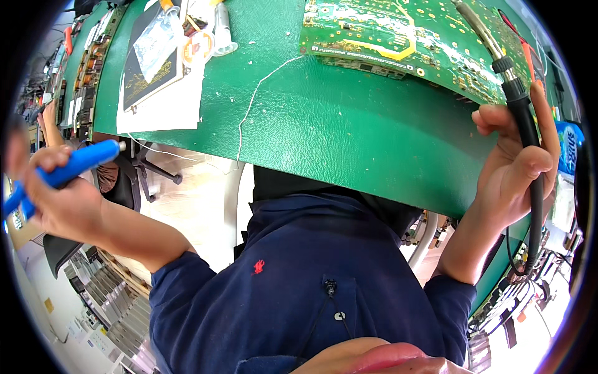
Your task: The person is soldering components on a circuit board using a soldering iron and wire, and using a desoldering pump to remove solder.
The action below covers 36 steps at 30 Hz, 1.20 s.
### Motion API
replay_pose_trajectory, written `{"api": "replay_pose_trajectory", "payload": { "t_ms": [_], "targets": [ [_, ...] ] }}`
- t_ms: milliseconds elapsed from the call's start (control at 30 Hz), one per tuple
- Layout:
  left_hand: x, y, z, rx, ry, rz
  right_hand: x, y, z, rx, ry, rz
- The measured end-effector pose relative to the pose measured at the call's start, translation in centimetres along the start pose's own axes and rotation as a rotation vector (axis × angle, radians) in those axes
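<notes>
My left hand (71, 202) is raised at the left, off the table's edge, with its fingers wrapped round a blue desoldering pump (81, 163). The pump's pale nozzle points to the right. On the right side, my right hand (514, 171) grips the black handle of a soldering iron (517, 93). Its metal end slants up and away over a large green circuit board (374, 28); I cannot tell whether the tip touches it. The board lies at the far right of the green mat, raised on components beneath it.
White paper (165, 115) at the far left bears a dark panel (146, 84), a clear plastic bag (159, 43) and a syringe (223, 31). Thin solder wire (252, 103) trails over the table's front edge. Another person's arm (51, 123) shows at far left. A blue package (568, 146) stands at right.
</notes>
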<state>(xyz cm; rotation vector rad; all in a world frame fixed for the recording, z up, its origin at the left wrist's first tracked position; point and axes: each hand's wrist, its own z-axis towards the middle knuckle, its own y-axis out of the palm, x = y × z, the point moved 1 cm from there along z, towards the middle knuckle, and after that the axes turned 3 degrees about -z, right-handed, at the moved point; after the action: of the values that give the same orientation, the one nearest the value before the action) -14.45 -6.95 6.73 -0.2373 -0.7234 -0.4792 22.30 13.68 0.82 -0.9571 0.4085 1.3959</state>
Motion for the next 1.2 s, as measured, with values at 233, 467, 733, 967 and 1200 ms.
{"api": "replay_pose_trajectory", "payload": {
  "t_ms": [233, 467, 733, 967, 1200],
  "targets": [
    [-0.7, 5.2, -3.9, -0.374, 0.066, 0.561, -2.1, -0.4, 0.1, -0.001, 0.085, 0.131],
    [3.4, 11.7, -8.0, -1.047, 0.212, 0.513, -2.5, 1.9, -0.2, -0.23, 0.077, 0.731],
    [7.0, 15.6, -9.4, -1.19, 0.404, 0.628, -4.4, 4.7, -4.2, -0.321, 0.151, 0.727],
    [6.6, 16.8, -11.4, -1.281, 0.171, 0.307, -5.9, 3.7, -5.0, -0.372, 0.1, 0.689],
    [7.2, 17.1, -12.9, -1.216, 0.195, 0.18, -7.2, 3.4, -5.4, -0.432, 0.05, 0.5]
  ]
}}
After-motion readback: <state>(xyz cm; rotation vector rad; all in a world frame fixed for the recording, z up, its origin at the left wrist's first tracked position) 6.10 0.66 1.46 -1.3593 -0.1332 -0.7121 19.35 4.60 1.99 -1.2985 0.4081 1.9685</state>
